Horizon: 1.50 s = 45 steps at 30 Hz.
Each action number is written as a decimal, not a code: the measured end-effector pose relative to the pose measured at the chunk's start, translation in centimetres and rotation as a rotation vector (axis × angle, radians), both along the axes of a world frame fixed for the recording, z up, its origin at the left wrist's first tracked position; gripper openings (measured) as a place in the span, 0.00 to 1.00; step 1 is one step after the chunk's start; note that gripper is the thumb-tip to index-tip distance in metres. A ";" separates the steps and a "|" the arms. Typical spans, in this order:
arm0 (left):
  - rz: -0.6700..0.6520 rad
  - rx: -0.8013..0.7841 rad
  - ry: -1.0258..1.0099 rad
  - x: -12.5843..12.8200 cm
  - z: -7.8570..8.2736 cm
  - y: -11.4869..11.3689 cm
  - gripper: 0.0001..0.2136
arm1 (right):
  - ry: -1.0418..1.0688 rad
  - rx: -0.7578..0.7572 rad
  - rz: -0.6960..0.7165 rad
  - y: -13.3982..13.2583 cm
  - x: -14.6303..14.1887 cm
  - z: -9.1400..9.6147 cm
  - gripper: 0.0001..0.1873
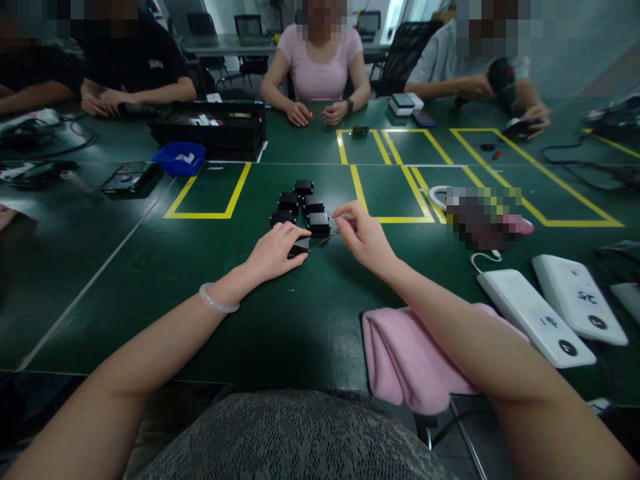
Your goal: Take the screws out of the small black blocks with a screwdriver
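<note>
Cables (37, 139) are trailing over the tabletop (100, 253) at far left, and a boxy black device (129, 180) is lying nearer the middle. Just beside it, a blue bin (167, 162) is holding white paper scraps (187, 158); behind the bin and extending rightward, a long black case (237, 141) is stretching crosswise, pale scraps showing in or on its top. The left hand (267, 257) is bending its fingers around a small black block (300, 247), fingertips on the far side and thumb on the near; the hand is hiding much of it, so I cannot tell its long axis. Five similar blocks (303, 187) are sitting just beyond in two rough columns. A thin tool (323, 240) is slanting, its tip pointing leftward and nearer the person, at the held block, its long axis rising toward the right hand (367, 237), whose fingers are pinching its other end. The right forearm (450, 313) is passing over a folded pink cloth (397, 353). Farther right, two white oblong devices (533, 313) are lying slantwise, their far ends pointing away and leftward.
</note>
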<state>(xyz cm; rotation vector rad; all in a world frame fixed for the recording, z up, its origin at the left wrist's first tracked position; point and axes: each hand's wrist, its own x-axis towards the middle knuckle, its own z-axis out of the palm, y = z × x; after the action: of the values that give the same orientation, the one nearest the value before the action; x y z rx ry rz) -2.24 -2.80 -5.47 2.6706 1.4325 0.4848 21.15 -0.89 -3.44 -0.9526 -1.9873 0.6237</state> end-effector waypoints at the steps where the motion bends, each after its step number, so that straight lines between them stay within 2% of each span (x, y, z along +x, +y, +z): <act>1: 0.000 0.002 -0.002 0.0 0.0 0.0 0.19 | 0.003 0.006 -0.008 0.0 -0.1 -0.1 0.07; 8: 0.002 -0.007 -0.005 0.0 0.1 -0.1 0.19 | -0.012 0.045 -0.029 0.1 0.0 -0.3 0.06; 11: -0.002 -0.007 -0.006 0.0 0.1 -0.1 0.19 | -0.030 0.055 -0.023 0.2 0.1 -0.1 0.09; 15: -0.001 -0.003 -0.010 0.0 0.0 0.0 0.19 | -0.029 0.053 -0.022 0.0 0.0 -0.1 0.05; 19: 0.003 -0.010 -0.012 0.0 0.1 0.0 0.19 | -0.032 0.074 -0.009 -0.2 -0.1 0.0 0.07; 22: 0.001 -0.012 -0.009 0.0 0.1 0.0 0.19 | -0.047 0.064 -0.001 -0.2 0.0 0.2 0.05; 25: -0.003 -0.005 -0.004 0.0 0.1 0.0 0.19 | -0.055 0.043 -0.001 -0.1 0.1 0.2 0.08; 32: -0.002 -0.002 -0.015 0.0 0.1 -0.1 0.19 | -0.021 0.077 0.013 -0.4 -0.2 0.1 0.08; 38: -0.001 -0.002 -0.017 0.0 0.0 0.0 0.19 | -0.052 0.041 0.052 -0.3 0.0 0.5 0.08; 45: -0.002 -0.014 -0.015 0.0 0.2 -0.1 0.19 | -0.039 0.099 0.008 -0.4 -0.2 0.1 0.08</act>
<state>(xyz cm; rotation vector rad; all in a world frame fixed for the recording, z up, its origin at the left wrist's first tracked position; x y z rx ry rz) -2.23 -2.87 -5.31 2.6515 1.4234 0.4913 20.90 -1.32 -3.37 -0.9035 -2.0379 0.5090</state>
